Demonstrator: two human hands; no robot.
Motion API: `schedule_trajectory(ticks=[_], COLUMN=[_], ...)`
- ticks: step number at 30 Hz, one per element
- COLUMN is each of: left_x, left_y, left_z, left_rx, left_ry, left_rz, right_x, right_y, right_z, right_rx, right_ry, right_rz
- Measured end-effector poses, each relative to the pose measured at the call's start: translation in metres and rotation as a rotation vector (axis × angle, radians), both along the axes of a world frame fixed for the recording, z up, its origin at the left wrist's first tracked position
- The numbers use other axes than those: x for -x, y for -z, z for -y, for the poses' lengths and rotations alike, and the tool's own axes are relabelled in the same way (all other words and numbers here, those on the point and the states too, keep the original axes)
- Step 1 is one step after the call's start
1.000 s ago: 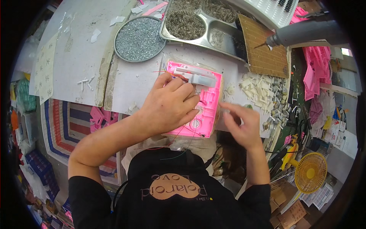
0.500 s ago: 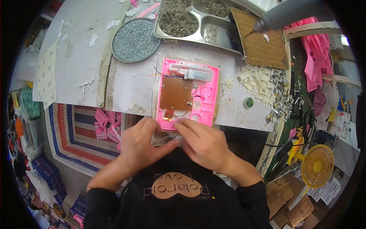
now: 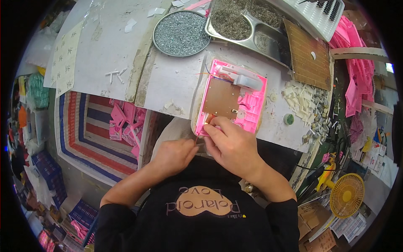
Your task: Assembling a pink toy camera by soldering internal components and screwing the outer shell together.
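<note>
A pink plastic housing (image 3: 253,115) lies open on the bench in front of me. In it are a brown circuit board (image 3: 221,98), a pale grey-white module (image 3: 247,82) along the far side and thin coloured wires (image 3: 205,74) reaching past the left edge. My right hand (image 3: 233,145) reaches over the near left corner, its thumb and fingers closed there and covering what lies under them. Just off that corner, my left hand (image 3: 175,154) is pinched at the tip of a thin, dark strand-like piece, too small to name.
A round tray of small metal pins (image 3: 182,33) and a steel compartment tray (image 3: 268,35) stand beyond the housing. A brown ridged board (image 3: 306,54), white plastic pieces (image 3: 298,98) and a green-topped round container (image 3: 289,119) lie right. Pink parts (image 3: 126,122) fill a striped bag at left.
The view has shifted, so the bench things sit further right. My left hand has drawn off the housing's near edge; my right has moved onto its near left corner. The grey hanging screwdriver has left view.
</note>
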State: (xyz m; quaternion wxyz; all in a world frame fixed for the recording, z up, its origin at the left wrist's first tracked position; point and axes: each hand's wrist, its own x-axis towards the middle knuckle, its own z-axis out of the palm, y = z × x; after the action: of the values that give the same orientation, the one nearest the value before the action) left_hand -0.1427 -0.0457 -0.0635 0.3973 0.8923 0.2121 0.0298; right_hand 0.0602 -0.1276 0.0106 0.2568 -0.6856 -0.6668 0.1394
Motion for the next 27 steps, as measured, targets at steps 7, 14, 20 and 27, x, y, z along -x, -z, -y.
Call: schedule_trajectory(ticks=[7,14,20,27], left_x=[-0.007,-0.04,-0.042,-0.055], left_y=[-0.016,-0.026,-0.034,-0.039], left_z=[-0.008,-0.074,-0.088,-0.097], left_rx=[-0.021,-0.112,-0.13,-0.13], left_ry=[0.346,0.189,0.324,0.445], left_rz=[-0.055,0.438,0.364,0.337], right_x=[0.01,-0.003,-0.159,-0.368], right_y=[0.008,0.001,-0.043,-0.048], right_z=[-0.005,-0.001,-0.007,-0.15], right_rx=[0.009,0.023,0.14,-0.58], right_ry=[0.038,-0.038,0.424,0.479], right_rz=[0.041,0.005,-0.204,0.244])
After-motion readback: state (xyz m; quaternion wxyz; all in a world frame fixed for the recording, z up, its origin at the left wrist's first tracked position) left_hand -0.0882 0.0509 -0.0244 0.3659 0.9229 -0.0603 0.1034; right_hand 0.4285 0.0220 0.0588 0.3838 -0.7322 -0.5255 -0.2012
